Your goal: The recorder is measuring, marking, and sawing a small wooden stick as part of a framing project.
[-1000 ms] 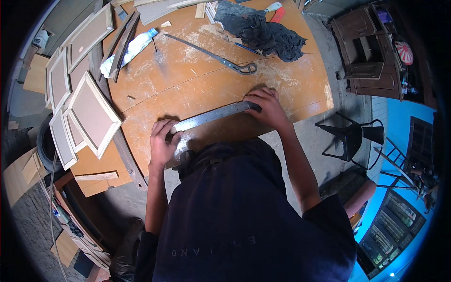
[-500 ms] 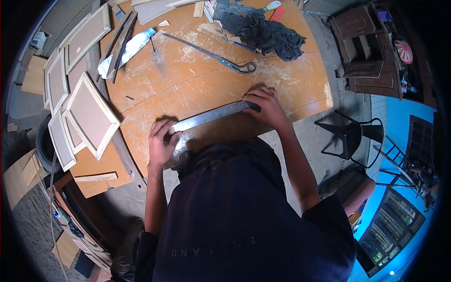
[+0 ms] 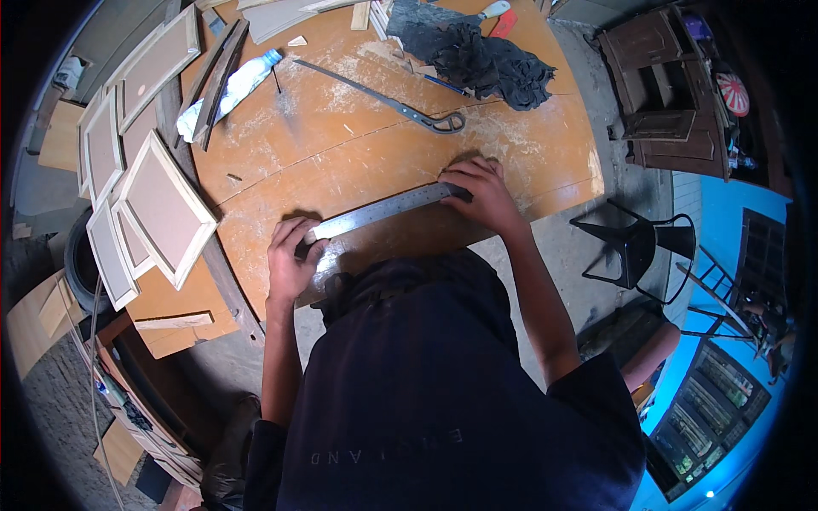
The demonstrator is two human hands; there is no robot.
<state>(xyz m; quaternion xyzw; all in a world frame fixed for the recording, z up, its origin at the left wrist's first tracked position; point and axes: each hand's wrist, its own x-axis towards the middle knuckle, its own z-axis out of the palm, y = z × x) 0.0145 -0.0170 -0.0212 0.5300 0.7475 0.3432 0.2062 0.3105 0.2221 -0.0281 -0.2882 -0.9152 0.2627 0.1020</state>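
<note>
A long metal ruler (image 3: pixel 379 210) lies at a slant near the front edge of the orange wooden table (image 3: pixel 341 149). My left hand (image 3: pixel 291 255) has its fingers bent round the ruler's left end. My right hand (image 3: pixel 477 192) grips the other end, higher in the view, with curled fingers. Beyond the ruler, a long thin tool with a looped handle (image 3: pixel 440 121) lies on the sawdust-marked tabletop.
Pale wooden framed panels (image 3: pixel 166 217) lie along the left, beside dark wood strips and a plastic bottle (image 3: pixel 247 81). A crumpled black cloth (image 3: pixel 486 64) is at the back. A black metal chair (image 3: pixel 628 255), a dark cabinet (image 3: pixel 660 123) and a ladder (image 3: pixel 716 289) stand right.
My left hand has shifted very slightly to the left with the ruler's end. Little else differs; both hands remain on the ruler.
</note>
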